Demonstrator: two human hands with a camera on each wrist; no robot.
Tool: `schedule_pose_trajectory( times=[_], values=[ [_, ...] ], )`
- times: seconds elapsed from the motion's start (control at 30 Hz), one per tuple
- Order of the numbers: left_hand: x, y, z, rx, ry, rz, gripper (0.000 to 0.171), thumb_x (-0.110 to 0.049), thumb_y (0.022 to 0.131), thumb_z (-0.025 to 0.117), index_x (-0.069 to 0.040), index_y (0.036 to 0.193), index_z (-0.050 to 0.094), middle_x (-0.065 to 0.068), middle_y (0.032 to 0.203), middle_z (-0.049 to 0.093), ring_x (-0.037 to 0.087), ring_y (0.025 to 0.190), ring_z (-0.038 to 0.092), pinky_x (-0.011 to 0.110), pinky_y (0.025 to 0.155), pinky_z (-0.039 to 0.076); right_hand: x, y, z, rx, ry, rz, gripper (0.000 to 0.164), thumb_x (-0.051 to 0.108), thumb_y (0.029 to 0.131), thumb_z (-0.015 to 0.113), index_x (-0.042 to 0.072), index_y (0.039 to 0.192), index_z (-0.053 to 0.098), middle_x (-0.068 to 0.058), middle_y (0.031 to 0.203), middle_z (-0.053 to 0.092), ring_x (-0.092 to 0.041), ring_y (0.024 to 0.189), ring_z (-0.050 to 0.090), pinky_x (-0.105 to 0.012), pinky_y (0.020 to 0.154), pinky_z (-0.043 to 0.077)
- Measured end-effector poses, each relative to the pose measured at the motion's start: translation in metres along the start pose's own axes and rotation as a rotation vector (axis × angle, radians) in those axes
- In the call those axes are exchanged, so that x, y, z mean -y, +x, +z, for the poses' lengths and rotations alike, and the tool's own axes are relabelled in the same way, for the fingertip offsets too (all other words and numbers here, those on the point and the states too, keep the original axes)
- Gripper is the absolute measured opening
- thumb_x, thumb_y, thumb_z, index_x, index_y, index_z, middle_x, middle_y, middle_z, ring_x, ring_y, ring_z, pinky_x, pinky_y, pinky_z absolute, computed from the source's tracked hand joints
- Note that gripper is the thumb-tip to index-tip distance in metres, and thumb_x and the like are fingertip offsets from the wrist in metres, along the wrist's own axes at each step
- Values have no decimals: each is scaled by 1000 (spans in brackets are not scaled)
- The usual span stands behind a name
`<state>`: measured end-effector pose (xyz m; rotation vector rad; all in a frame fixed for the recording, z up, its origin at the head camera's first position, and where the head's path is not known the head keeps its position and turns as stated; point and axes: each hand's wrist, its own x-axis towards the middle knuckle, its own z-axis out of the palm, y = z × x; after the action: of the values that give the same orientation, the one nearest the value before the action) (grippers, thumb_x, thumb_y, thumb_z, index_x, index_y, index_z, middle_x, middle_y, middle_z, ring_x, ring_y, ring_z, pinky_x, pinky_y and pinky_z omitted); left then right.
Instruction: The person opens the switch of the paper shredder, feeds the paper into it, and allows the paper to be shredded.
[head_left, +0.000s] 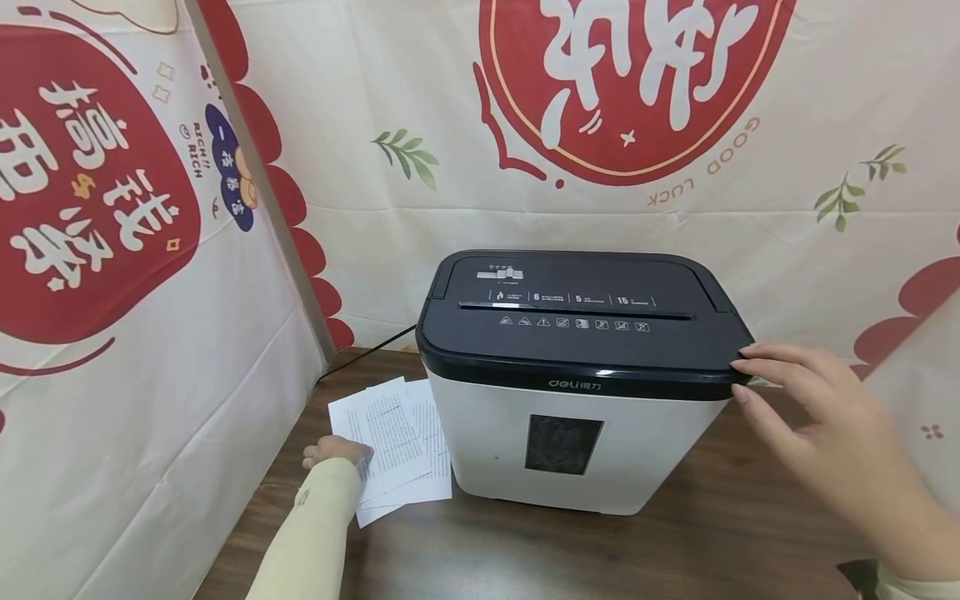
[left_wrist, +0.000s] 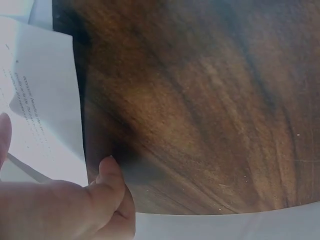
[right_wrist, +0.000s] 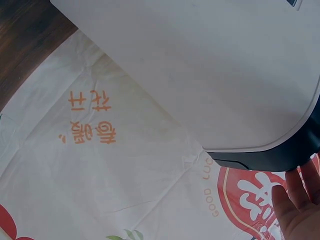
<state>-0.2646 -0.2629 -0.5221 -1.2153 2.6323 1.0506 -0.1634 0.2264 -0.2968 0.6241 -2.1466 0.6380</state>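
Observation:
A paper shredder (head_left: 480, 433) with a white bin and a black lid (head_left: 570, 342) stands upright on the brown wooden surface. Left of it lie several printed paper sheets (head_left: 390, 437), overlapping and slightly fanned. My left hand (head_left: 336, 450) pinches the left edge of the sheets, the thumb on the print and the other fingers curled at the margin; the left wrist view shows this hand (left_wrist: 65, 205) beside the paper (left_wrist: 50, 100). With fingers extended, my right hand (head_left: 840, 425) touches the lid's right front corner, also seen in the right wrist view.
A black cord (head_left: 367, 357) runs from behind the shredder to the left. White fabric with red printed patterns (head_left: 420, 100) hangs behind and at both sides. A dark window (head_left: 564, 444) sits in the bin's front; the lid has a long narrow slot (head_left: 573, 311).

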Motion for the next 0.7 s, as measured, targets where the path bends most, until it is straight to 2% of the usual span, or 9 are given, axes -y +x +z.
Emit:
schedule_pose_trajectory(
  times=[0.27, 0.43, 0.7],
  values=[
    [-4, -4, 1, -35, 43, 12, 58, -16, 74, 72, 21, 110, 44, 35, 106, 37, 45, 105, 37, 55, 86, 44, 1, 0, 1, -25, 2, -14, 68, 62, 91, 46, -1, 98, 70, 26, 119, 51, 14, 118, 41, -5, 98, 28],
    [-8, -9, -4, -11, 51, 13, 58, -13, 75, 68, 23, 111, 39, 37, 106, 36, 47, 105, 36, 54, 87, 43, 1, 0, 1, -15, -3, -5, 65, 60, 92, 47, 0, 100, 70, 22, 118, 53, 13, 117, 41, -5, 97, 27],
    [-9, -1, -2, 25, 50, -2, 53, -11, 75, 65, 26, 107, 42, 36, 101, 37, 47, 103, 36, 53, 85, 42, 1, -1, 0, -19, -9, -12, 67, 61, 92, 46, -1, 98, 70, 18, 115, 55, 13, 116, 41, -6, 97, 28]
  ],
)
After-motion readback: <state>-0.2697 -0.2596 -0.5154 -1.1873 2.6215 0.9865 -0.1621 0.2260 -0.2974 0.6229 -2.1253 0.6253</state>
